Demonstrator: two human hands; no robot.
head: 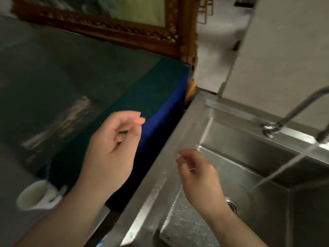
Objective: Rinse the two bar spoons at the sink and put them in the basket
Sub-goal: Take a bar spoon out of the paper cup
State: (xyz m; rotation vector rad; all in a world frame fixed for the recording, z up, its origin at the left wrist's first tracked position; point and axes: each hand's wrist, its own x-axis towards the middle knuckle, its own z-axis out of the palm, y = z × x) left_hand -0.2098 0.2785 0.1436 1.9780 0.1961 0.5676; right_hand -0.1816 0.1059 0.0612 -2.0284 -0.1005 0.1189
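Apparently little is done: both the left hand [114,145] and right hand [194,172] hang loosely curled and empty, water running from the faucet [292,113] into the sink [178,139] right of the fingers. Neither spoons nor basket show.
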